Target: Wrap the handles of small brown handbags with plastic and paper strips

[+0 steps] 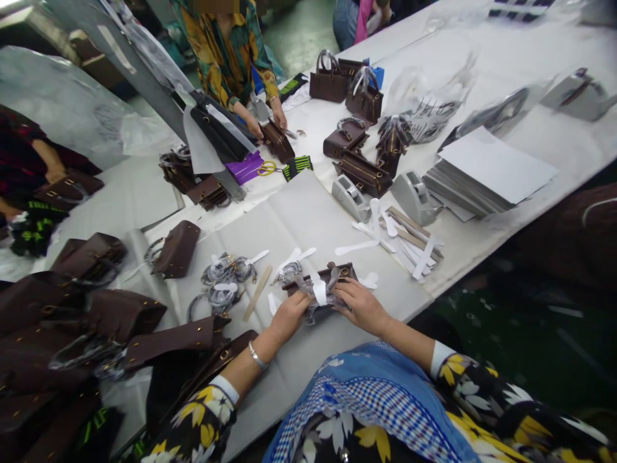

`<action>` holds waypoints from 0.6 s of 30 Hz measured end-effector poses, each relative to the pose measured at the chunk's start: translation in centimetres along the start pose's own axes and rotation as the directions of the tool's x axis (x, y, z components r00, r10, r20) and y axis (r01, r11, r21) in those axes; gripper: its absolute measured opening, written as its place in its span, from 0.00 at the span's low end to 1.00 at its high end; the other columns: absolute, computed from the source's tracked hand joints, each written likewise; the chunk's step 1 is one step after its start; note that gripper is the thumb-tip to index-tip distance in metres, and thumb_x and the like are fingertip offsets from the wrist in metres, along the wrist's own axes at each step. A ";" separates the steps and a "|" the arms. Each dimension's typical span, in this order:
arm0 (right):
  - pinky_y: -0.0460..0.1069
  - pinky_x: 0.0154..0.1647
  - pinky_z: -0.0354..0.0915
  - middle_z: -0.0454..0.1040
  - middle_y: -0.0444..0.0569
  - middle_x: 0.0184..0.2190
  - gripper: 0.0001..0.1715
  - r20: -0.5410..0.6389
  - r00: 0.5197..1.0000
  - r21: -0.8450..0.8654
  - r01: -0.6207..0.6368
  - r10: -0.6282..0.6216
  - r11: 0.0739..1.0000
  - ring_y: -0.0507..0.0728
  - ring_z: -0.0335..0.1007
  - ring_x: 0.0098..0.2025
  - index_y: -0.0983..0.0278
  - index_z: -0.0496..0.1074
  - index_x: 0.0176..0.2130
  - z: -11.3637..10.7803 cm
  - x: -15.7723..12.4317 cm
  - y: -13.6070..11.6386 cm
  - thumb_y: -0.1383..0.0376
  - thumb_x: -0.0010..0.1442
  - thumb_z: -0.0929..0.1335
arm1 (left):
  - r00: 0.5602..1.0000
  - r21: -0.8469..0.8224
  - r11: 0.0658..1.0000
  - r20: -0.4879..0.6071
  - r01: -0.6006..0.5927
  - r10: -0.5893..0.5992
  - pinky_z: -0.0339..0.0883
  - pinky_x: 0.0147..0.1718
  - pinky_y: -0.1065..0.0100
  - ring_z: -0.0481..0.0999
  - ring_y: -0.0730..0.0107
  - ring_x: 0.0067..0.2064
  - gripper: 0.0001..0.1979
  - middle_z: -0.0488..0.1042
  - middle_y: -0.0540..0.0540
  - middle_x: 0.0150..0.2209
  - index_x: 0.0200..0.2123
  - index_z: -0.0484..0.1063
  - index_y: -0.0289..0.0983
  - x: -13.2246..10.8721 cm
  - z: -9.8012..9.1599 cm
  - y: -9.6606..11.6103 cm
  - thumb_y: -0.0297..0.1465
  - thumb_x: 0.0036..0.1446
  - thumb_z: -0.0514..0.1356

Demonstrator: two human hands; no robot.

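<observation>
A small brown bag (pixel 346 271) lies on the pale surface (pixel 284 218) right in front of the person, between the two hands. The left hand (pixel 292 315) grips its left side, fingers bent in against the plastic-wrapped handles. The right hand (pixel 358 303) grips the right side, fingers curled over the top near the brass fittings. A white strip (pixel 319 290) crosses the wrapped handles between the hands.

Just left of the bag is a bundle of wrapped straps (pixel 289 272), then a flat tan stick (pixel 257 293) and a larger group of coiled straps (pixel 224 276). Further left, many brown bags crowd together, some upright, some tipped over; one bag (pixel 177 249) lies apart on its side.

Beyond the right hand are loose white strips (pixel 359 247) and a pile of tan and white strips (pixel 414 247). Two grey tape dispensers (pixel 351 197) stand behind them, beside a stack of sheets (pixel 496 170). More brown bags stand or lie past the dispensers, near a clear plastic bag (pixel 431 109).

Across the surface, a co-worker's hands (pixel 278 116) hold another bag (pixel 278 143); yellow-handled scissors (pixel 267 168) lie nearby, next to a purple sheet (pixel 244 168).
</observation>
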State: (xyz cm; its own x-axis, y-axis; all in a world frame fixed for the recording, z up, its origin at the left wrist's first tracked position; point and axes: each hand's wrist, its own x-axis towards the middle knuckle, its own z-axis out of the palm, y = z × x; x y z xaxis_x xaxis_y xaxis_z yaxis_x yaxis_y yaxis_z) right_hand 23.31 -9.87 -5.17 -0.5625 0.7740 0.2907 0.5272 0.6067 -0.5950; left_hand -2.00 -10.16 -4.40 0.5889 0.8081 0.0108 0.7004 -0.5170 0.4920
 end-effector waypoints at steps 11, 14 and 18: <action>0.60 0.55 0.63 0.74 0.56 0.49 0.27 0.161 0.979 0.199 -0.158 0.127 0.967 0.64 0.68 0.52 0.63 0.68 0.51 -0.7 -0.8 -0.2 0.72 0.50 0.68 | 0.931 -0.071 0.997 0.362 -0.024 0.048 0.67 0.52 0.63 0.74 0.60 0.51 0.14 0.75 0.40 0.49 0.48 0.69 0.37 1.7 -0.8 2.0 0.31 0.62 0.50; 0.55 0.46 0.69 0.76 0.52 0.44 0.26 0.342 0.910 0.316 -0.347 0.235 0.883 0.63 0.73 0.45 0.63 0.69 0.50 -2.8 1.1 0.1 0.65 0.50 0.69 | 0.935 -0.012 1.000 0.353 -0.023 0.025 0.68 0.49 0.61 0.76 0.58 0.47 0.14 0.76 0.36 0.46 0.46 0.70 0.33 2.6 -0.2 1.6 0.29 0.62 0.49; 0.58 0.44 0.70 0.78 0.52 0.43 0.26 0.542 0.802 0.281 -0.453 0.249 0.846 0.66 0.75 0.42 0.59 0.71 0.48 -4.7 1.9 0.8 0.56 0.49 0.70 | 0.934 0.039 0.999 0.358 0.005 -0.019 0.71 0.46 0.66 0.78 0.62 0.44 0.11 0.79 0.39 0.41 0.42 0.74 0.32 2.8 -0.6 2.3 0.28 0.61 0.52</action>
State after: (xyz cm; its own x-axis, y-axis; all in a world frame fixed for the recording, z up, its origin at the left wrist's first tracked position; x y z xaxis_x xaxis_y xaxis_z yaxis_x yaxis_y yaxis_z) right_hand 25.70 -7.06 -1.61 -0.6657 0.6736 -0.3212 0.5215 0.1120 -0.8458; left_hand 1.03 -8.89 -2.68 0.6807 0.6635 -0.3106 0.7189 -0.5235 0.4574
